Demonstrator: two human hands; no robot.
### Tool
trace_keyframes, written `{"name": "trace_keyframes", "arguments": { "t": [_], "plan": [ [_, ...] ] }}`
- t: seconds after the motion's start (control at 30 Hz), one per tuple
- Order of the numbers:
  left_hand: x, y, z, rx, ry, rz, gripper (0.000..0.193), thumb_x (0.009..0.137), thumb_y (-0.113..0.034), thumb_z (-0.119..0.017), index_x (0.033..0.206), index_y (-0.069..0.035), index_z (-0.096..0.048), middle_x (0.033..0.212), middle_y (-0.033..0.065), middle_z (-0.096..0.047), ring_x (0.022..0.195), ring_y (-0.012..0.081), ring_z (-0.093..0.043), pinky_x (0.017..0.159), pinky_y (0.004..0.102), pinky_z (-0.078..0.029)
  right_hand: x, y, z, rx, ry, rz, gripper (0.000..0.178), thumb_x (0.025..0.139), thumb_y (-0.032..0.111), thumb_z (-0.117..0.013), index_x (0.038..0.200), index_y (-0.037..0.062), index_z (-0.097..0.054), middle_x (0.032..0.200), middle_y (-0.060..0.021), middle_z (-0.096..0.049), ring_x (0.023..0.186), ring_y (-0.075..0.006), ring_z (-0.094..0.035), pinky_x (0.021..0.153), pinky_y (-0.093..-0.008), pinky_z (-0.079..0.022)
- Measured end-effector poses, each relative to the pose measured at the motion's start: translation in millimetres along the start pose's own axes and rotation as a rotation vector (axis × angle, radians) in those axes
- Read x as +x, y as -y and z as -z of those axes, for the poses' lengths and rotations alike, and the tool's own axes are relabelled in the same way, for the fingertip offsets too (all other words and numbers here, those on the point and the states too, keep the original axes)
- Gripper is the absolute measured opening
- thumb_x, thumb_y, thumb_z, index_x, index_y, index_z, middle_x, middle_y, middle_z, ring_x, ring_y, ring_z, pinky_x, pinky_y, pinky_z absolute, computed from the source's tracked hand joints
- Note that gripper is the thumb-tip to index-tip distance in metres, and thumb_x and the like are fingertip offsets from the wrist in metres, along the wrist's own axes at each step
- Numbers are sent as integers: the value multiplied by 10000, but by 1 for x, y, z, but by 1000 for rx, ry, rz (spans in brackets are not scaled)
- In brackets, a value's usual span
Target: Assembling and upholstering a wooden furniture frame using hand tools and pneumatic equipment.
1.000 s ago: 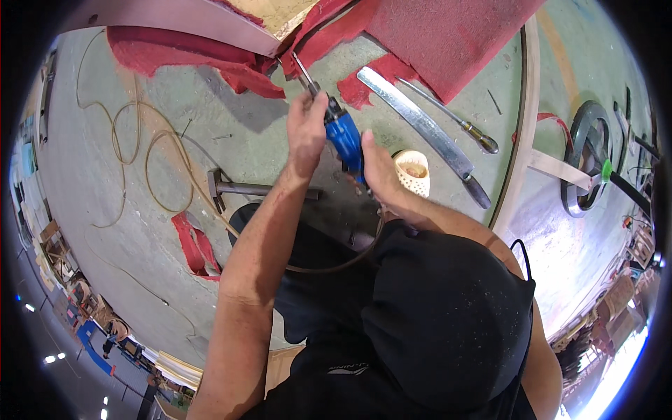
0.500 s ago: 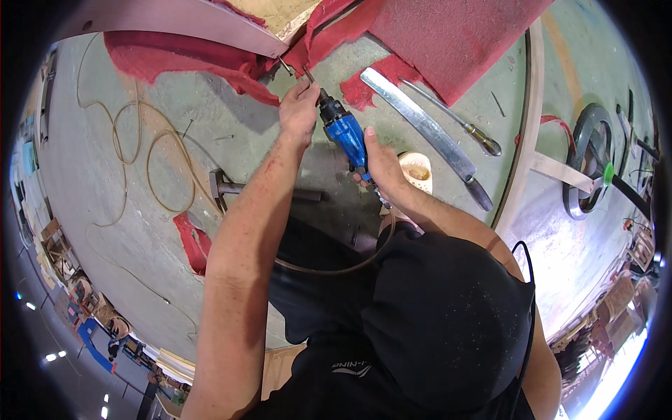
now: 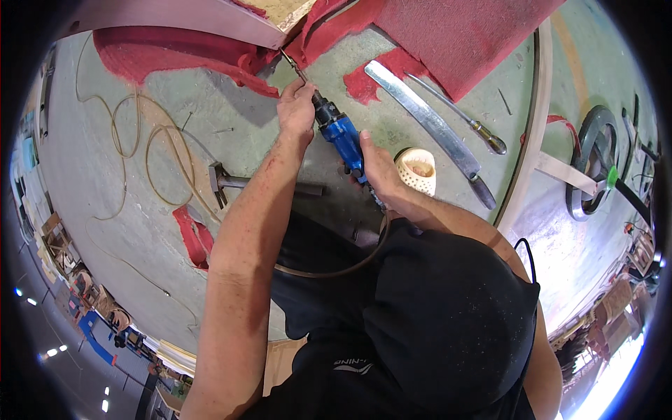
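A blue air screwdriver [image 3: 343, 142] with a black nose is held between my two hands, pointing up and away. My left hand [image 3: 296, 115] is closed around its front end, at the slim metal bit [image 3: 292, 64]. My right hand [image 3: 376, 164] grips the rear of the blue body. The bit's tip is at the end of a pale wooden board [image 3: 203, 19], where red cloth [image 3: 161, 56] bunches up; whether it touches a screw there, I cannot make out. A brown air hose [image 3: 343, 271] curves from the tool's rear across my lap.
Right of my hands lie a long flat blade with a dark handle [image 3: 427, 115] and a long-shafted screwdriver [image 3: 455, 112]. A hammer [image 3: 241, 182] lies partly behind my left forearm. A white perforated clog [image 3: 418, 171] shows beside my right wrist. A curved wooden rail [image 3: 530, 133] stands farther right.
The bit's tip has moved up and left, from the red cloth to the board's end. Both hands and the tool have shifted slightly left.
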State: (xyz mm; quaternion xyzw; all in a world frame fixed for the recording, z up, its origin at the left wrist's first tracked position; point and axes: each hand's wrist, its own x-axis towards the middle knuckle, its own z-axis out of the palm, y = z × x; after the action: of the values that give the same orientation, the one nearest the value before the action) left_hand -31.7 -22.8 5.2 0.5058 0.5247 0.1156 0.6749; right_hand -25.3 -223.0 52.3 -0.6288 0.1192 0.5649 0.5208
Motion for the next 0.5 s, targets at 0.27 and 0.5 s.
{"name": "trace_keyframes", "arguments": {
  "t": [0.27,0.5],
  "plan": [
    [3,-3,-1,-71,-20,34,314,1009,-134,-657,1271,36,-627,1056,74,-704,930,149,-646,838,292,-512,9,1,2,24,15,-12,762,1071,638,-285,981,4,-698,732,-103,-664,535,-185,-611,449,-321,-467],
    [-27,-3,10,239,183,131,376,947,-369,-751,1014,0,-727,870,-9,-656,772,87,-550,702,249,-432,27,10,27,340,312,-274,713,1043,692,-258,1226,118,-639,901,-151,-739,521,-181,-628,426,-307,-487]
  ]
}}
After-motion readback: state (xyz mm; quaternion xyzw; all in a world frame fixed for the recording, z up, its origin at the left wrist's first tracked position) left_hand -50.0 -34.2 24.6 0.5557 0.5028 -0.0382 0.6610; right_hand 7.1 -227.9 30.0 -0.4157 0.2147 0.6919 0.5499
